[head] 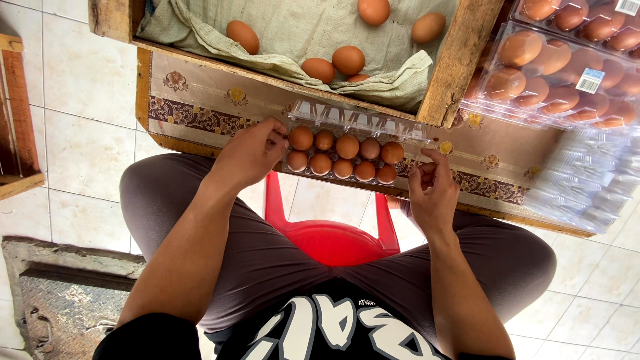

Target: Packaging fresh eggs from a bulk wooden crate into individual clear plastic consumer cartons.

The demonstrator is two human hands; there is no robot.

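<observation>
Your left hand (250, 155) curls on the clear egg carton's (347, 157) 9 o'clock end — right hand (433, 190) half-open, empty, at 3; sealed cartons (567, 67) at 2.

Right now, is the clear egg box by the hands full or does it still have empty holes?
Full. The clear egg carton shows ten brown eggs in two rows of five, no empty cup visible. Its lid stands open behind them.

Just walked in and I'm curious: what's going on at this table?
A seated person holds a clear plastic egg tray at the table edge, left hand at one end, right hand at the other. It holds ten brown eggs, lid open. Loose eggs lie on sackcloth in a wooden crate; closed cartons sit right.
</observation>
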